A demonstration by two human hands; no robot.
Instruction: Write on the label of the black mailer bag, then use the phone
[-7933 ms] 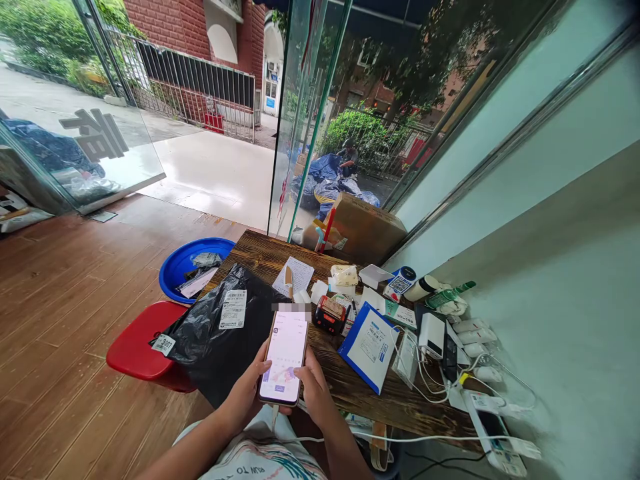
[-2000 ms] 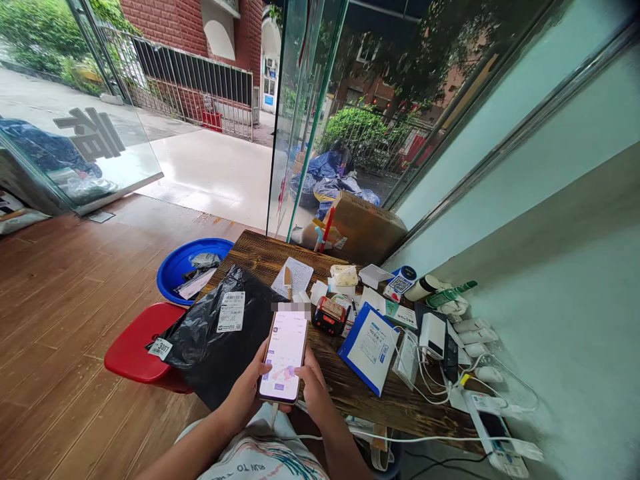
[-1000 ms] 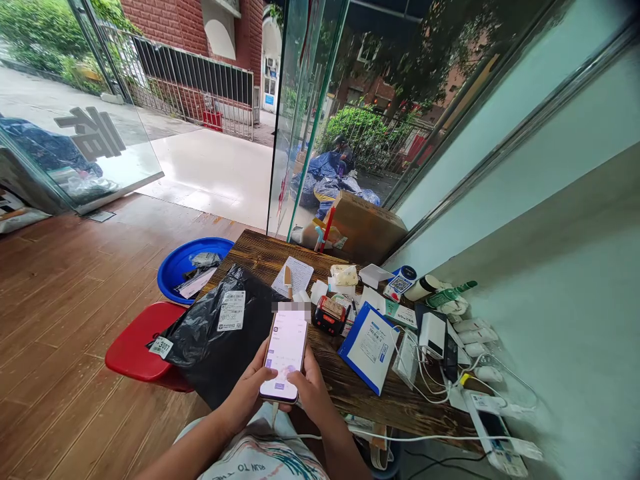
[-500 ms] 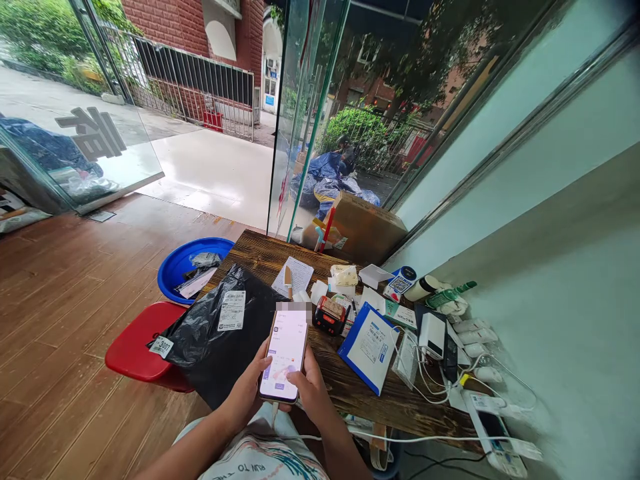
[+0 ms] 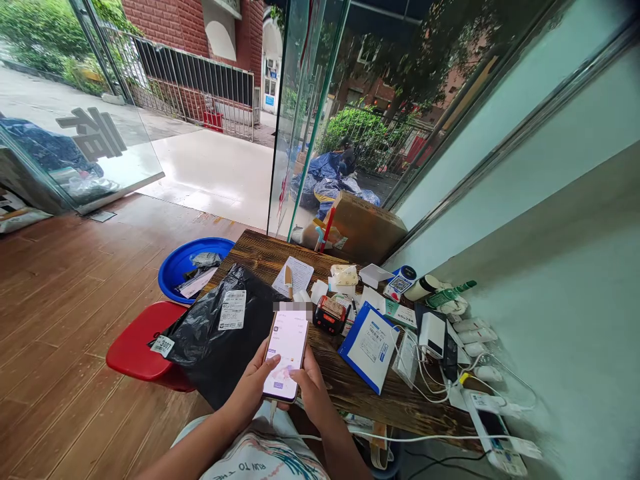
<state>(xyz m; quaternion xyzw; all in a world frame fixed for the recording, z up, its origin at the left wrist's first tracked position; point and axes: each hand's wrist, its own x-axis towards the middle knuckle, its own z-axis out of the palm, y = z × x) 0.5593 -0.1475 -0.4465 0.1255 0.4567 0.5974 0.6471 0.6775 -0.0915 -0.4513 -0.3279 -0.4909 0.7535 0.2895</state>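
A smartphone [image 5: 287,347] with a lit, pale pink screen is held upright above my lap, a white cable running from its lower end. My left hand [image 5: 256,377] grips its left edge, the thumb lying over the screen. Along the right edge my right hand [image 5: 311,381] is closed, its thumb near the lower screen. The top of the phone is blurred out. Just left of it, a black plastic parcel bag [image 5: 200,333] with white labels lies over the table edge. Beyond the phone sits a small black and orange label printer [image 5: 330,315].
On the wooden table [image 5: 260,257] are a knife [image 5: 288,277], a blue and white envelope [image 5: 370,347], a white power bank [image 5: 432,333] and tangled cables. A red stool [image 5: 143,340] and blue basin [image 5: 173,267] stand left. A cardboard box [image 5: 370,227] leans by the glass door.
My left thumb has shifted slightly right and up over the screen. My right thumb has moved a little. The phone stays in both hands, nearly still.
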